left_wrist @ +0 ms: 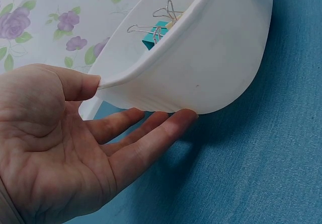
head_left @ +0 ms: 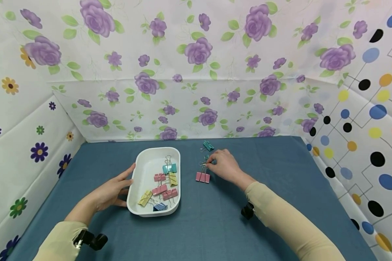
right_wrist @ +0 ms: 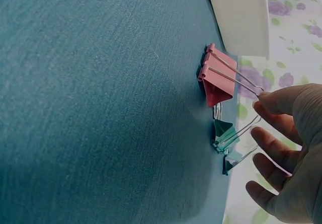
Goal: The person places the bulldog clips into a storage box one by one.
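My right hand [head_left: 224, 166] pinches a wire handle of a pink binder clip [head_left: 203, 177] between thumb and index finger, its other fingers spread apart in the right wrist view. Just behind that clip lie two teal binder clips [head_left: 208, 145], the nearer one partly hidden by the hand. On the left, my left hand [left_wrist: 60, 138] holds the side of a white tray [left_wrist: 211, 58], thumb at the rim and fingertips against the lower wall. Inside the tray are pink clips [head_left: 159, 189], yellow clips [head_left: 145, 198], a teal clip [head_left: 169, 168] and a blue clip [head_left: 160, 206].
A blue cloth [head_left: 212, 228] covers the table. Behind it stands a white sheet with purple flowers [head_left: 198, 50], and patterned sheets rise at both sides. Dark wrist mounts [head_left: 247, 211] are strapped at the sleeves.
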A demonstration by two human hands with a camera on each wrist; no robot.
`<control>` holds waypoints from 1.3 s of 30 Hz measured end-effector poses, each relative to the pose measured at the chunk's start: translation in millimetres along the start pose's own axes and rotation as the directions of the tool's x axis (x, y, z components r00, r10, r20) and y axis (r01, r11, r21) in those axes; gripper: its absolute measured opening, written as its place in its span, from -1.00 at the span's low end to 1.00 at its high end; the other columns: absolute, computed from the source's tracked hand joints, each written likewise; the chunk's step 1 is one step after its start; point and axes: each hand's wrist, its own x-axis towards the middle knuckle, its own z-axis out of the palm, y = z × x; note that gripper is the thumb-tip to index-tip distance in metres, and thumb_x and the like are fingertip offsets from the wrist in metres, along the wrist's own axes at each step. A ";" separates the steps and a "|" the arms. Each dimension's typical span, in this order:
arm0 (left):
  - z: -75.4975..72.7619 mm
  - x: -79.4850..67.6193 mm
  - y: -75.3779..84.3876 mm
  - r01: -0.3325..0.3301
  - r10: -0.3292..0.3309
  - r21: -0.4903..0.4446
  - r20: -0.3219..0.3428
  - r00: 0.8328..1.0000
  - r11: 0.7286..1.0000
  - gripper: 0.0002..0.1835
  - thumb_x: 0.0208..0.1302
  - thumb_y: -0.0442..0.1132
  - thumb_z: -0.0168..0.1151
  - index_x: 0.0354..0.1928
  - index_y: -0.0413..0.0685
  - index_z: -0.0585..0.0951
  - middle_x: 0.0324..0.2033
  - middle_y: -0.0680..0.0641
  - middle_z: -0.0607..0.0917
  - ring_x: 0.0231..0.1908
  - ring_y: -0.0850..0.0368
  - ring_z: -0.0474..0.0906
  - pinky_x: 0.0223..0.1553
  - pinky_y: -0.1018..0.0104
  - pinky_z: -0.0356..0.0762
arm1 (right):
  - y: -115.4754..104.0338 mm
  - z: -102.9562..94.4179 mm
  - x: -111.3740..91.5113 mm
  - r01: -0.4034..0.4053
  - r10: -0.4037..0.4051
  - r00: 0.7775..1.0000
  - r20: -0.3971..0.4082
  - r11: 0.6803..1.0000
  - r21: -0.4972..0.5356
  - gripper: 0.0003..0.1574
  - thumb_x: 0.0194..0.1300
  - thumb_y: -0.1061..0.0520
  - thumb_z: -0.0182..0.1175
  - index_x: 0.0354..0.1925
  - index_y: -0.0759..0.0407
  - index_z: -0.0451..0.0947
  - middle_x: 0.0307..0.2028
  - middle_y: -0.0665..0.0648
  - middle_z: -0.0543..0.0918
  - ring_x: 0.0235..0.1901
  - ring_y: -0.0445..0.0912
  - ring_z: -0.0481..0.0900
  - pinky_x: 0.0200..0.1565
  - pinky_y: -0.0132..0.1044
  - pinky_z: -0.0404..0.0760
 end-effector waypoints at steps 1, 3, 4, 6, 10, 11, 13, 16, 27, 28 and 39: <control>0.0 0.1 0.1 0.000 0.000 0.002 -0.001 1.000 1.000 -0.26 0.68 0.00 -0.11 0.59 0.69 -0.27 0.60 -0.23 -0.34 0.48 -0.52 -0.07 -0.05 -0.19 0.64 | -0.2 0.0 -0.1 0.001 -0.001 1.000 0.001 1.000 0.001 -0.88 0.40 -0.04 0.35 -0.24 -0.09 0.79 -0.11 0.01 0.67 0.06 0.07 0.50 0.19 0.08 0.43; 0.2 -0.1 0.3 -0.002 0.002 0.005 0.000 1.000 1.000 -0.26 0.68 0.00 -0.11 0.59 0.68 -0.28 0.60 -0.24 -0.34 0.48 -0.53 -0.08 -0.05 -0.19 0.64 | -0.5 0.2 -0.3 0.002 -0.002 1.000 0.003 1.000 0.001 -0.87 0.41 -0.04 0.35 -0.24 -0.09 0.79 -0.11 0.01 0.67 0.05 0.07 0.50 0.18 0.08 0.43; 0.3 0.0 0.2 -0.002 0.002 0.004 -0.002 1.000 1.000 -0.26 0.68 0.00 -0.11 0.59 0.68 -0.27 0.60 -0.24 -0.34 0.48 -0.53 -0.07 -0.05 -0.19 0.64 | -0.5 0.3 -0.3 0.002 -0.002 1.000 0.004 1.000 0.002 -0.87 0.41 -0.04 0.35 -0.24 -0.09 0.79 -0.11 0.01 0.67 0.04 0.07 0.50 0.18 0.07 0.43; 0.6 -0.2 0.1 -0.004 0.004 0.006 -0.002 1.000 1.000 -0.26 0.68 0.00 -0.10 0.59 0.68 -0.27 0.60 -0.25 -0.33 0.48 -0.53 -0.07 -0.06 -0.19 0.64 | -0.7 0.3 -0.3 0.004 -0.004 1.000 0.005 1.000 0.008 -0.87 0.41 -0.04 0.35 -0.26 -0.09 0.79 -0.12 0.01 0.67 0.03 0.07 0.50 0.16 0.07 0.44; 1.3 -0.6 0.1 -0.004 0.004 0.007 -0.001 1.000 1.000 -0.26 0.68 -0.01 -0.10 0.60 0.67 -0.27 0.60 -0.26 -0.35 0.48 -0.54 -0.10 -0.06 -0.21 0.63 | -0.9 0.4 -0.2 -0.004 0.004 1.000 0.008 1.000 0.024 -0.86 0.40 -0.04 0.35 -0.28 -0.08 0.80 -0.13 0.01 0.66 0.02 0.06 0.50 0.15 0.05 0.46; 1.4 -0.7 0.2 -0.004 0.004 0.007 -0.001 1.000 1.000 -0.25 0.68 -0.01 -0.10 0.60 0.67 -0.28 0.60 -0.26 -0.35 0.48 -0.54 -0.10 -0.06 -0.21 0.63 | -1.1 0.4 -0.2 -0.006 0.006 1.000 0.010 1.000 0.029 -0.86 0.40 -0.04 0.35 -0.29 -0.08 0.80 -0.13 0.01 0.66 0.02 0.06 0.50 0.15 0.05 0.45; 1.6 -0.6 0.4 -0.004 0.004 0.005 -0.002 1.000 1.000 -0.25 0.68 -0.02 -0.10 0.60 0.65 -0.28 0.60 -0.25 -0.36 0.48 -0.55 -0.11 -0.06 -0.21 0.63 | -1.2 0.3 -0.2 -0.011 0.011 1.000 0.013 0.999 0.038 -0.85 0.41 -0.03 0.35 -0.30 -0.08 0.80 -0.13 0.02 0.66 0.02 0.07 0.49 0.15 0.05 0.45; 1.5 -0.1 0.4 -0.004 0.004 0.002 -0.006 1.000 1.000 -0.25 0.68 -0.02 -0.09 0.61 0.63 -0.28 0.60 -0.25 -0.35 0.48 -0.55 -0.09 -0.06 -0.21 0.63 | -1.5 0.0 -0.1 -0.009 0.009 1.000 0.016 0.999 0.052 -0.85 0.41 -0.01 0.35 -0.31 -0.06 0.79 -0.13 0.03 0.65 0.03 0.08 0.49 0.18 0.08 0.42; 1.2 -0.4 0.4 0.001 -0.001 -0.003 -0.008 1.000 1.000 -0.25 0.68 -0.01 -0.09 0.61 0.64 -0.28 0.60 -0.25 -0.34 0.48 -0.54 -0.07 -0.06 -0.21 0.63 | -1.8 0.3 -1.0 -0.016 0.013 0.999 0.030 0.995 0.102 -0.82 0.43 0.02 0.34 -0.31 0.00 0.79 -0.11 0.06 0.65 0.06 0.11 0.48 0.15 0.06 0.42; 1.2 -0.5 0.5 0.001 -0.001 -0.003 -0.007 1.000 1.000 -0.25 0.68 -0.02 -0.10 0.61 0.64 -0.28 0.60 -0.25 -0.34 0.48 -0.54 -0.07 -0.06 -0.21 0.63 | -1.5 0.6 -1.2 -0.021 0.017 0.999 0.033 0.994 0.107 -0.82 0.43 0.02 0.33 -0.31 0.01 0.79 -0.11 0.07 0.65 0.06 0.11 0.47 0.14 0.05 0.43; 1.5 -1.1 0.2 -0.007 0.007 0.003 -0.003 1.000 1.000 -0.26 0.68 -0.02 -0.10 0.60 0.66 -0.27 0.60 -0.27 -0.33 0.47 -0.54 -0.05 -0.06 -0.21 0.64 | -0.8 1.2 -3.8 -0.060 0.051 0.997 0.056 0.984 0.167 -0.80 0.47 0.02 0.30 -0.26 0.05 0.77 0.01 0.13 0.61 0.08 0.12 0.43 0.07 0.04 0.44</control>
